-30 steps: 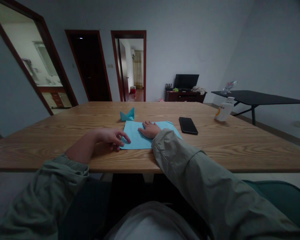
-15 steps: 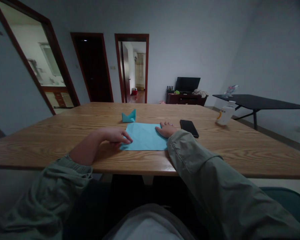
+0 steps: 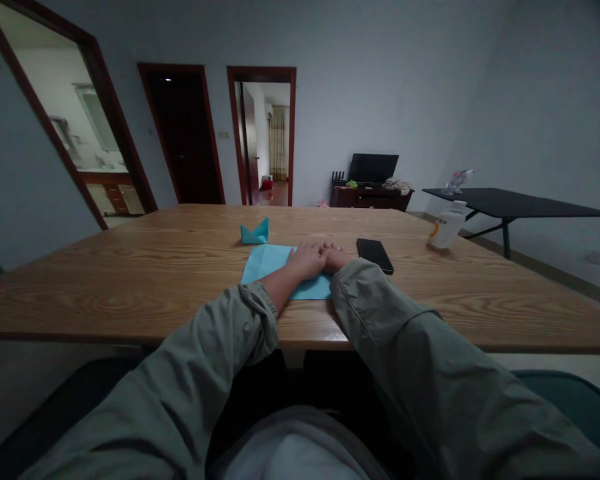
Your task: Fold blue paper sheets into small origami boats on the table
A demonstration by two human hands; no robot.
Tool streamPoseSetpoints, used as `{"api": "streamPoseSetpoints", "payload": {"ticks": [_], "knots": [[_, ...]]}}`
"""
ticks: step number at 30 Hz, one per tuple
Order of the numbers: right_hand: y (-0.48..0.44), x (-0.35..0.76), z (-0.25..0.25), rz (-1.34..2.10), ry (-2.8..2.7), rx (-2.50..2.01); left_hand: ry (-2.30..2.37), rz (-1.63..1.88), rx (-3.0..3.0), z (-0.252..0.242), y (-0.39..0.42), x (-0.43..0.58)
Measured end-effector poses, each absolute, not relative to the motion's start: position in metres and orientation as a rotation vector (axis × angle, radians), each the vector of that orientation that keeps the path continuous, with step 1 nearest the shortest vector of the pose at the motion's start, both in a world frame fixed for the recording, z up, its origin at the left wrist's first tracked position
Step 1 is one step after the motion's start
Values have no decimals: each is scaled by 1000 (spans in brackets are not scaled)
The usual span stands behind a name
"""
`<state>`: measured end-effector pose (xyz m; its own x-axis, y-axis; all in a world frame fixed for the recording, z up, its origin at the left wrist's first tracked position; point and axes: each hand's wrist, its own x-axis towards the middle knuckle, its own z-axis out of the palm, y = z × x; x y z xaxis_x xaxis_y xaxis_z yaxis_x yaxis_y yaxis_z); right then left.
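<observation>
A light-blue sheet of paper [image 3: 267,261] with faint creases lies flat on the wooden table in front of me. My left hand [image 3: 307,260] rests on the sheet's right half, fingers stretched out, its tips reaching my right hand. My right hand [image 3: 336,258] lies flat at the paper's right edge, partly covered by the left one; its visible fingers are extended. Just beyond the paper's far left corner stands a small folded blue paper shape [image 3: 255,233] with pointed ends. Both forearms hide the near part of the sheet.
A black phone [image 3: 375,255] lies right of my right hand. Farther right stands a white bottle [image 3: 446,228] with an orange mark. The wooden table [image 3: 130,280] ends close to my body. Behind it are a black table [image 3: 510,202] and a television [image 3: 374,169].
My left hand has moved right, from the paper's left edge across to beside my right hand. The right hand stays at the right edge, and the sheet lies where it was.
</observation>
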<state>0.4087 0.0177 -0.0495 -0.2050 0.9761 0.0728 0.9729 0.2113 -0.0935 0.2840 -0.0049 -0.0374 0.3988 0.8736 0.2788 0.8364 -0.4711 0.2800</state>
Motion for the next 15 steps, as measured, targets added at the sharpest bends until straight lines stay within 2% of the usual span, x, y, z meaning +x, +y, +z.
{"api": "streamPoseSetpoints", "payload": {"ticks": [6, 15], "knots": [[20, 407, -47, 83, -2266, -1972, 1813, 236, 2442, -57, 16, 232], [20, 414, -46, 99, -2127, -2092, 2109, 318, 2199, -53, 25, 177]]}}
